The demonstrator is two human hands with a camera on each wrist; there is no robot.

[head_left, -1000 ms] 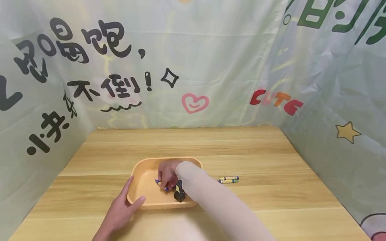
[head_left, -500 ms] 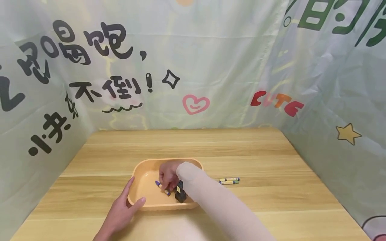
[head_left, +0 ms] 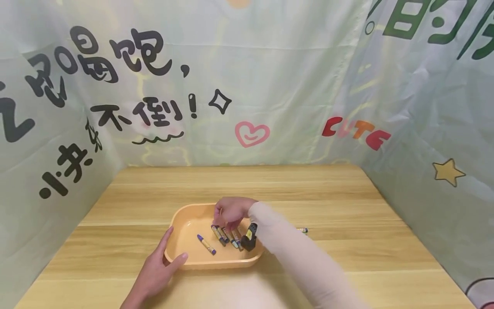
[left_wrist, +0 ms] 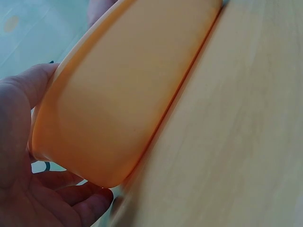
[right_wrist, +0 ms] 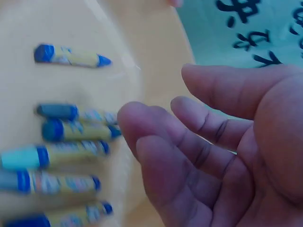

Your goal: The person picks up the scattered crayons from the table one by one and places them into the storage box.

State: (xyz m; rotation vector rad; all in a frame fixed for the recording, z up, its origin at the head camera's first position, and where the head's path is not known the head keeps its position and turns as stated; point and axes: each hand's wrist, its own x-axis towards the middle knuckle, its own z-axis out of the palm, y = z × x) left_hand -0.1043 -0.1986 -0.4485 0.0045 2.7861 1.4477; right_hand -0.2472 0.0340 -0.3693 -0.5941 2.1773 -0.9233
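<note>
A light orange plastic tray (head_left: 185, 262) stands on the wooden table. My left hand (head_left: 155, 268) grips its left end, thumb at the rim and fingers along the outside; the left wrist view shows fingertips under the tray's corner (left_wrist: 111, 182). One blue crayon (head_left: 206, 245) lies by itself, slanted on the tray floor. To its right several crayons (head_left: 227, 238) in yellow wrappers lie side by side in a row. Over the row's far ends hovers my right hand (head_left: 233, 211), fingers loosely bent. In the right wrist view nothing sits between its fingers (right_wrist: 165, 175).
Right of the tray a crayon (head_left: 302, 230) lies on the table (head_left: 347, 240), partly behind my right sleeve (head_left: 301, 257). A black device (head_left: 251, 238) on my right wrist hangs over the tray's right side. Printed cloth (head_left: 251, 86) walls the table at back and sides.
My right hand has let go of the blue crayon and moved right and away, uncovering the row of crayons. The left hand keeps its hold on the tray.
</note>
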